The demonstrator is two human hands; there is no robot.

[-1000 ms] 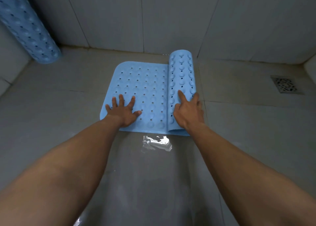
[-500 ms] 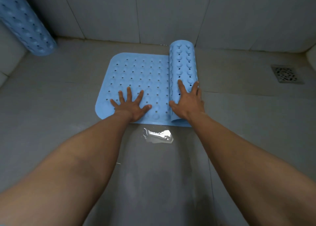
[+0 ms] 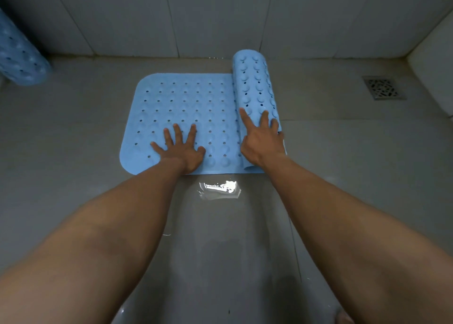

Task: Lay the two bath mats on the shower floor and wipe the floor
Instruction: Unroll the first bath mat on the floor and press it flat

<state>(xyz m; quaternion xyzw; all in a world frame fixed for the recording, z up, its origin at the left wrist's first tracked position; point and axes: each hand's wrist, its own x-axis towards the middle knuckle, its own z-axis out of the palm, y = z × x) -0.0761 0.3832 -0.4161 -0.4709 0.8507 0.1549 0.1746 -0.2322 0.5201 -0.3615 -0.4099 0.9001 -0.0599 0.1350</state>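
A light blue bath mat (image 3: 186, 108) with holes and suction bumps lies partly unrolled on the grey shower floor (image 3: 73, 140). Its still-rolled part (image 3: 255, 83) stands along the flat part's right side. My left hand (image 3: 181, 147) presses flat on the unrolled part near its front edge, fingers spread. My right hand (image 3: 262, 137) rests on the near end of the roll, fingers apart and laid over its top. A second blue mat (image 3: 19, 56), rolled up, leans in the far left corner.
A metal floor drain (image 3: 383, 87) sits at the far right. Tiled walls (image 3: 220, 17) close the back, and a pale raised ledge (image 3: 438, 61) stands at right. A wet shiny patch (image 3: 220, 189) reflects light just in front of the mat.
The roll has moved to the right and more of the mat lies flat. My right hand went with the roll; my left hand stays pressed on the flat part.
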